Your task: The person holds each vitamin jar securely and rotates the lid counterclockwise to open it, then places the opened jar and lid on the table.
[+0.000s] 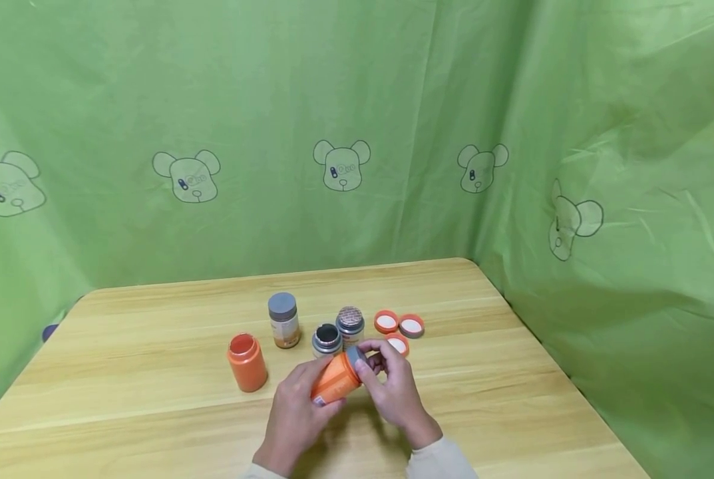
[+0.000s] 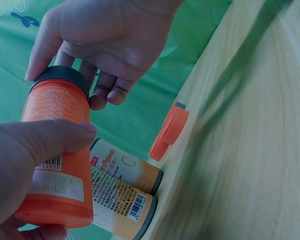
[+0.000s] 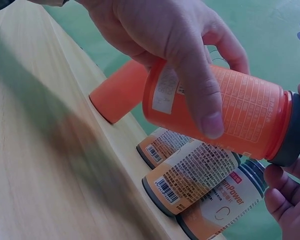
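Note:
My left hand (image 1: 295,411) grips an orange bottle (image 1: 335,382) round its body, tilted above the table. On its dark grey cap (image 2: 65,75) rest the fingertips of my right hand (image 1: 397,392), pinching the cap's rim with the thumb. Printed lines and a barcode show on the bottle in the left wrist view. Just behind the hands stand a grey-necked bottle with a dark open mouth (image 1: 327,338) and another with a patterned silvery top (image 1: 351,319). An uncapped orange bottle (image 1: 248,367) stands to the left of my left hand.
A bottle with a grey cap (image 1: 283,320) stands farther back on the wooden table (image 1: 153,372). Beyond my right hand lie three lids, two orange (image 1: 386,322) and one orange and grey (image 1: 412,326), white insides up. Green curtain (image 1: 273,226) hangs behind the table.

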The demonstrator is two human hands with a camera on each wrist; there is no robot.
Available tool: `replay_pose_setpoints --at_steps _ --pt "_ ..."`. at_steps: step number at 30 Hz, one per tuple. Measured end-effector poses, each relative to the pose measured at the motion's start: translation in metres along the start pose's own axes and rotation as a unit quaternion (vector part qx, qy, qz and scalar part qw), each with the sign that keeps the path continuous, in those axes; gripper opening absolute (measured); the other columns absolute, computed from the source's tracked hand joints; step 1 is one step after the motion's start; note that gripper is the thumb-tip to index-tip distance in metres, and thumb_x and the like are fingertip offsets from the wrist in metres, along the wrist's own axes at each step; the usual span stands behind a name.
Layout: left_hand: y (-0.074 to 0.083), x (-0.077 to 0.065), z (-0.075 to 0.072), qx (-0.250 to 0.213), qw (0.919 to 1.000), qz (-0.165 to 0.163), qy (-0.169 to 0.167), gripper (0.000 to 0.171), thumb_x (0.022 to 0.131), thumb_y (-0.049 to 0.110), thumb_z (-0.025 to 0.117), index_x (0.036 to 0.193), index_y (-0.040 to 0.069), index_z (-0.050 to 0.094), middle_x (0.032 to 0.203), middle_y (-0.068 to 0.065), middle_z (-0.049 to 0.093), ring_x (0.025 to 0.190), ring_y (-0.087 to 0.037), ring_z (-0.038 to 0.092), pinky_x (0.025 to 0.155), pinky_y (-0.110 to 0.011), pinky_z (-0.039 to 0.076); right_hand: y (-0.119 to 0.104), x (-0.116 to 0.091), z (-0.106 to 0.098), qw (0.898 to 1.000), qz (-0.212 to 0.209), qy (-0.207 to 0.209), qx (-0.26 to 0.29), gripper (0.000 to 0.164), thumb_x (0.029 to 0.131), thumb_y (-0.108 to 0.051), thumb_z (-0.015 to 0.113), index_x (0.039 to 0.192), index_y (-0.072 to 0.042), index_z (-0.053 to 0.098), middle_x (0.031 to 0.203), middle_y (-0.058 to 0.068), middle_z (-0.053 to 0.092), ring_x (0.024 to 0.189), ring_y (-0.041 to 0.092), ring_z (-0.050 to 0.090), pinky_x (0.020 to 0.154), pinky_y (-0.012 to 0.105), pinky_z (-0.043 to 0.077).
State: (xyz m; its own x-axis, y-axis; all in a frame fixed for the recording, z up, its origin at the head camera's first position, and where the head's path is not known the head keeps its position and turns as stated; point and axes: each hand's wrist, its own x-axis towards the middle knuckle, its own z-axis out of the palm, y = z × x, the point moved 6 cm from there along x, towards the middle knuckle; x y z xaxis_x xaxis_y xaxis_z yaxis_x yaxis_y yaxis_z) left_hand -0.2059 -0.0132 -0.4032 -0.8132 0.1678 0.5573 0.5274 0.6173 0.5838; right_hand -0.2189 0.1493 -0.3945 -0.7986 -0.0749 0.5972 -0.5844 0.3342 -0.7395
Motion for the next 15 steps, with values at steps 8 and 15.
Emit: replay_pose_setpoints --at_steps 8,15 --pt "0.0007 -0.0003 -0.0009 0.003 1.0 0.002 0.005 0.071 0.059 0.018 0.092 0.124 0.013 0.064 0.104 -0.009 0.067 0.091 -0.021 0.065 0.078 -0.04 0.054 -0.001 -0.0006 -0.0007 1.0 -0.017 -0.003 0.007 0.026 0.084 0.0 0.059 0.11 0.001 0.059 0.098 0.007 0.061 0.075 0.015 0.056 0.064 0.028 0.049" --pt "-0.0004 -0.0011 0.0013 0.005 0.9997 -0.017 -0.013 0.069 0.062 0.018 0.092 0.125 0.014 0.064 0.107 -0.009 0.064 0.093 -0.024 0.063 0.08 -0.044 0.053 -0.0015 -0.0004 -0.0001 1.0 -0.016 0.0 -0.006 0.022 0.087 -0.004 0.06 0.109 0.001 0.059 0.095 0.004 0.061 0.071 0.013 0.054 0.061 0.026 0.047"
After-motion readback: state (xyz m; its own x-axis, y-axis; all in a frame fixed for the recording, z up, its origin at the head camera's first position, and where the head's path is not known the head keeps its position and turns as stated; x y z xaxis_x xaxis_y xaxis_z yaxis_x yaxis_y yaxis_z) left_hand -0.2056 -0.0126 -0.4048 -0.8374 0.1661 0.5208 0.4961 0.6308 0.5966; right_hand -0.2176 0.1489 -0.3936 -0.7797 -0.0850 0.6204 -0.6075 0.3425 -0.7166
